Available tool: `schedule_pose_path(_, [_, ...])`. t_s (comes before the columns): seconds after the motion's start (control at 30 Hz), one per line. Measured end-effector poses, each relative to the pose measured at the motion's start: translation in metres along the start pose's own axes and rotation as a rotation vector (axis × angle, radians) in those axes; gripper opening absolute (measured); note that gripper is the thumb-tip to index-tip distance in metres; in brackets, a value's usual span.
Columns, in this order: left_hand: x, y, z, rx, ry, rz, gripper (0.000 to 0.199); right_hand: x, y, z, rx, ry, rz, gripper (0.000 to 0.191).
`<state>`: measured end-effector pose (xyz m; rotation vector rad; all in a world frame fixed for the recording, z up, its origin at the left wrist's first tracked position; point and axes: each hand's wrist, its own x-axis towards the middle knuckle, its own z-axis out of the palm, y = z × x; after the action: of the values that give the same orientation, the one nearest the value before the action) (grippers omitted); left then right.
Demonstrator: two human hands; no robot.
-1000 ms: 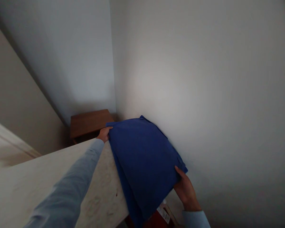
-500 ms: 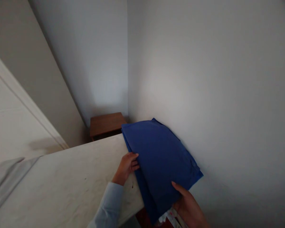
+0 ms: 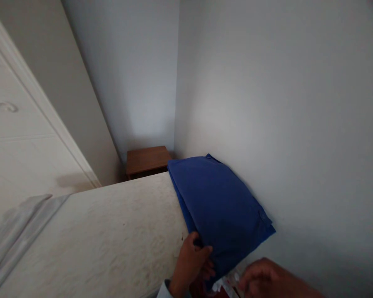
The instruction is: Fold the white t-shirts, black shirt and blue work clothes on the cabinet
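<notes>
A folded blue cloth (image 3: 224,203) lies at the right end of a pale, stained flat surface (image 3: 118,231), against the wall. My left hand (image 3: 194,260) pinches the cloth's lower left edge between thumb and fingers. Just off the cloth's lower right edge is my right hand (image 3: 267,277), blurred, with its fingers curled. Whether it holds anything cannot be made out. Part of a white and red item (image 3: 225,287) shows between the hands, below the cloth.
A small brown wooden table (image 3: 147,159) stands in the corner beyond the surface. Grey fabric (image 3: 27,231) lies at the left. A white panelled door with a handle (image 3: 3,106) is at the far left, and a wall rises on the right.
My left hand has slid down and right along the cloth's left edge. My right hand has come off the cloth and curled. The view has shifted a little left.
</notes>
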<state>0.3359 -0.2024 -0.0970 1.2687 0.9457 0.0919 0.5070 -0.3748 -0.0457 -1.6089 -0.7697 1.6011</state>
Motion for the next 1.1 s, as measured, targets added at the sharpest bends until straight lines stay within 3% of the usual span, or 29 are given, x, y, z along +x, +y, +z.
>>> schedule_pose_path(0.07, [-0.013,0.008,-0.005,0.304,0.099,0.084,0.025,0.002,-0.044,-0.024,-0.078,0.045,-0.162,0.063])
schedule_pose_path(0.13, [-0.021,0.022,-0.006,0.571,0.303,0.268,0.024,0.028,-0.091,-0.049,-0.179,0.235,-0.335,0.056])
schedule_pose_path(0.2, [-0.016,0.039,-0.001,0.729,0.466,0.498,0.027,0.077,-0.134,-0.072,-0.314,0.380,-0.503,0.053])
schedule_pose_path(0.23, [-0.008,0.047,0.003,0.783,0.493,0.618,0.028,0.108,-0.151,-0.083,-0.409,0.416,-0.566,0.054])
schedule_pose_path(0.33, [0.030,0.063,0.015,0.948,0.413,0.912,0.046,0.202,-0.189,-0.108,-0.782,0.512,-0.545,0.055])
schedule_pose_path(0.43, [0.066,0.059,0.018,1.055,0.253,0.899,0.074,0.273,-0.202,-0.130,-1.216,0.508,-0.398,0.056])
schedule_pose_path(0.5, [0.078,0.048,0.016,1.067,0.216,0.852,0.076,0.303,-0.200,-0.147,-1.387,0.477,-0.263,0.059])
schedule_pose_path(0.6, [0.084,0.028,0.015,1.058,0.253,0.870,0.072,0.330,-0.188,-0.178,-1.454,0.458,-0.136,0.068])
schedule_pose_path(0.7, [0.084,0.017,0.018,1.049,0.298,0.886,0.072,0.345,-0.183,-0.198,-1.459,0.468,-0.133,0.071])
schedule_pose_path(0.8, [0.083,0.017,0.021,1.027,0.298,0.881,0.073,0.354,-0.195,-0.191,-1.470,0.484,-0.140,0.068])
schedule_pose_path(0.9, [0.083,0.020,0.021,1.014,0.263,0.866,0.073,0.367,-0.211,-0.164,-1.512,0.522,-0.301,0.064])
schedule_pose_path(1.0, [0.083,0.021,0.020,1.013,0.234,0.843,0.074,0.381,-0.217,-0.136,-1.498,0.346,-0.446,0.064])
schedule_pose_path(1.1, [0.081,0.021,0.019,1.018,0.210,0.834,0.076,0.389,-0.214,-0.120,-1.422,0.194,-0.318,0.076])
